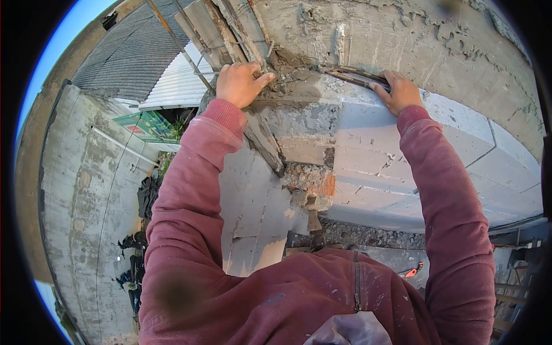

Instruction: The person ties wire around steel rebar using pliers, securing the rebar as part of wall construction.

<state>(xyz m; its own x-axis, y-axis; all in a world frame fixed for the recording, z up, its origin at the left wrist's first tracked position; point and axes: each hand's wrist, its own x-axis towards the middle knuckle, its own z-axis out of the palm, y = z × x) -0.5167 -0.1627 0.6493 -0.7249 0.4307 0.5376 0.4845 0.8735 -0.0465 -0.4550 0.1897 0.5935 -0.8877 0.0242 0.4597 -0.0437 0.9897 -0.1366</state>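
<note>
My left hand [238,84] is at the foot of the upright wooden boards [221,29], its fingers bent in and its thumb pointing right. What the fingers hold, if anything, is hidden; a thin wire [269,50] shows just above them. My right hand [398,92] is closed round one end of a pair of dark metal pincers [359,77]. The pincers' two long arms lie along the top of the white block wall [379,144]. Crumbled mortar [299,83] covers the ledge between my hands.
A rough concrete face [402,34] rises behind the ledge. Thin metal rods [184,49] stand left of the boards. Below are broken brick [313,178] and a red-handled tool [413,270]. A grey wall [80,190] and corrugated roofs [135,54] lie left.
</note>
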